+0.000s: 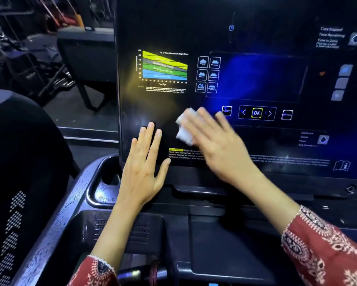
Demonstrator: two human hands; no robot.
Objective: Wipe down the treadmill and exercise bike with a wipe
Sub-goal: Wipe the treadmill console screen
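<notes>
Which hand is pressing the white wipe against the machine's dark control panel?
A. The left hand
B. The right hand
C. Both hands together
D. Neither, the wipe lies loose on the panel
B. The right hand covers the white wipe on the control panel just left of the RESET button, while the left hand lies flat and empty beside it.

Room dim, lit mostly by bluish glow. Dark chair back [23, 162] with white dotted pattern at lower left. Beyond it, dark floor [70, 108]; further off, a black box-shaped stand [87, 56] on angled legs and blurred gym equipment [29, 65].
</notes>
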